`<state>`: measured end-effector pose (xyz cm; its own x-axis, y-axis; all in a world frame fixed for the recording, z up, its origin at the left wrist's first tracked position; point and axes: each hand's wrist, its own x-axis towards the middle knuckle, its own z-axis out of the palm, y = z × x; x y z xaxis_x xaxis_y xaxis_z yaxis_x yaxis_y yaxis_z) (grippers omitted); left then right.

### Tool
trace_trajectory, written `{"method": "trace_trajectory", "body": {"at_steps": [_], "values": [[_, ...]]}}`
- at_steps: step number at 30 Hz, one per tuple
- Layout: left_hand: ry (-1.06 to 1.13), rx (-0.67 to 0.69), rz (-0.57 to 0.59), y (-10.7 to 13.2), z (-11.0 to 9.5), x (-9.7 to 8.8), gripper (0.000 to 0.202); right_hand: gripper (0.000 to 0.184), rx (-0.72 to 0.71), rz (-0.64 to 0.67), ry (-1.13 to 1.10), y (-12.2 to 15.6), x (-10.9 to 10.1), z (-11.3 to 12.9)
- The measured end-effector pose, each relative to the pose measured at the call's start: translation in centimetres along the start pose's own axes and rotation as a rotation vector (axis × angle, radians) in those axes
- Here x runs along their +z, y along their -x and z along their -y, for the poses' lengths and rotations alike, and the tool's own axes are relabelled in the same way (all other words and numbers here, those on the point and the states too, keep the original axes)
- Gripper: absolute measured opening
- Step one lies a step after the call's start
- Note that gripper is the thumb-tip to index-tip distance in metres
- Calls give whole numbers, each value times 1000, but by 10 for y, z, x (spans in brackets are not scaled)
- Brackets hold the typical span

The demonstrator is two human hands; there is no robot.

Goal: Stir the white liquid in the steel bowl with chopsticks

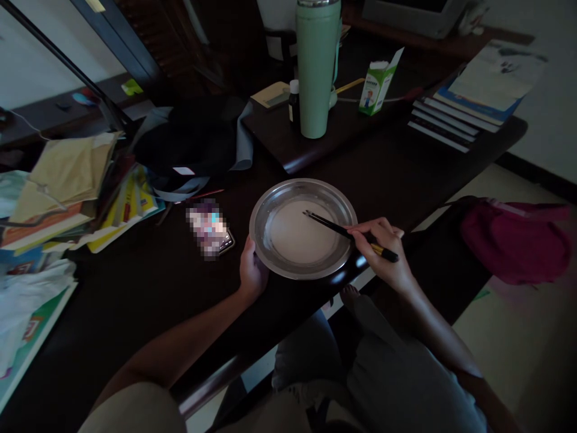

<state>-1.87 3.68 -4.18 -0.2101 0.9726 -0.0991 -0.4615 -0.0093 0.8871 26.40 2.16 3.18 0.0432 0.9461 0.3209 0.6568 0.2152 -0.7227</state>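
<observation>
Grey-clad legs (311,355) are on the near side of the metal bowl (303,269), where the dark table's (157,300) edge runs close by its rim. Left hand (253,273) grips the bowl's left side; right hand (379,248), at its right, pinches black chopsticks (332,225), tips over whitish contents (300,237); whether dipped, I cannot tell. Tabletop spreads left of the bowl to a phone (210,231). Beyond the bowl stand a green tumbler (315,72), a dark bottle (294,108) and an opened carton (375,87).
</observation>
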Motion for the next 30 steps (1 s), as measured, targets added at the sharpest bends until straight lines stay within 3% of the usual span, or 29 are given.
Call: {"method": "trace_trajectory", "body": {"at_steps": [6, 11, 15, 21, 25, 30], "values": [[-4, -8, -18, -2, -3, -3, 41, 27, 33, 4, 21, 10, -38, 4], [1, -5, -30, -5, -1, 0, 39, 29, 31, 138, -51, 14, -54, 10], [4, -14, -25, -4, -6, 2, 40, 30, -3, 250, -98, 12, -47, 22], [-13, -31, -31, 1, -10, 6, 40, 28, -23, 266, -101, 4, -10, 21], [-11, -28, -43, 4, -12, 5, 40, 26, -4, 178, -70, -3, 4, 14], [11, -10, -36, 3, -13, 1, 42, 25, 3, 33, -33, -2, -7, 13]]}}
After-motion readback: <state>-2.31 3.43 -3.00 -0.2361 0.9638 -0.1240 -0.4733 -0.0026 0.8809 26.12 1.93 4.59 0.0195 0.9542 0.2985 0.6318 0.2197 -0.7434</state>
